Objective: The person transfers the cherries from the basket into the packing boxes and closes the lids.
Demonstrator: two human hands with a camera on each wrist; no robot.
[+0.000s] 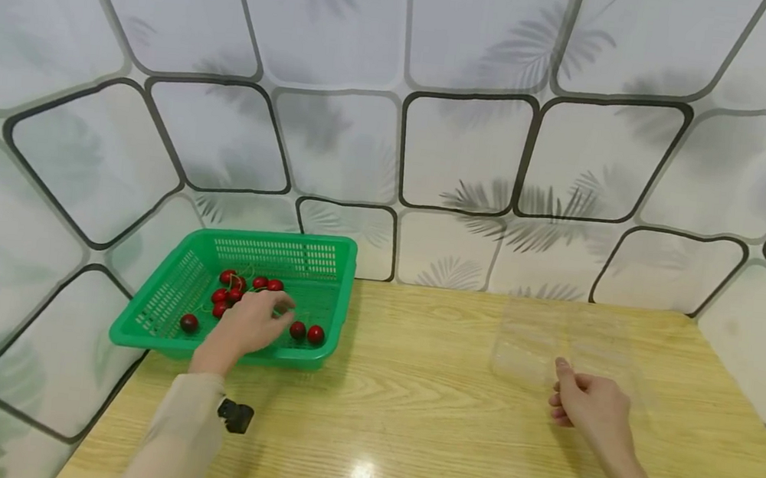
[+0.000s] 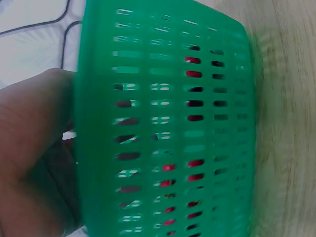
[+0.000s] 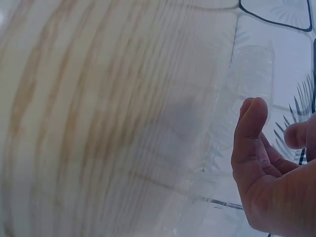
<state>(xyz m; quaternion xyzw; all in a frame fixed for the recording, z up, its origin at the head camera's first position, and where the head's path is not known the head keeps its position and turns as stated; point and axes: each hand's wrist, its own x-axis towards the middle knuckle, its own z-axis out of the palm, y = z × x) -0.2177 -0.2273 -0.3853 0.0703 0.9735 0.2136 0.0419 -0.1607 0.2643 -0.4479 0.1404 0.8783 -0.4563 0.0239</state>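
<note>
In the head view my left hand reaches over the near side of a green plastic basket, its fingers bent and parted from the thumb. Dark red cherries lie by its fingertips, and I see none held. The left wrist view shows the slotted basket wall hiding most of the fingers. On the right, my right hand hovers at the near edge of a clear plastic container, fingers loosely curled. Thumb and fingers stand apart with nothing between them in the right wrist view, the container just beyond.
More cherries with green stems cluster in the left and middle of the basket. A light wooden table carries everything. Behind it and along both sides runs a patterned wall covering.
</note>
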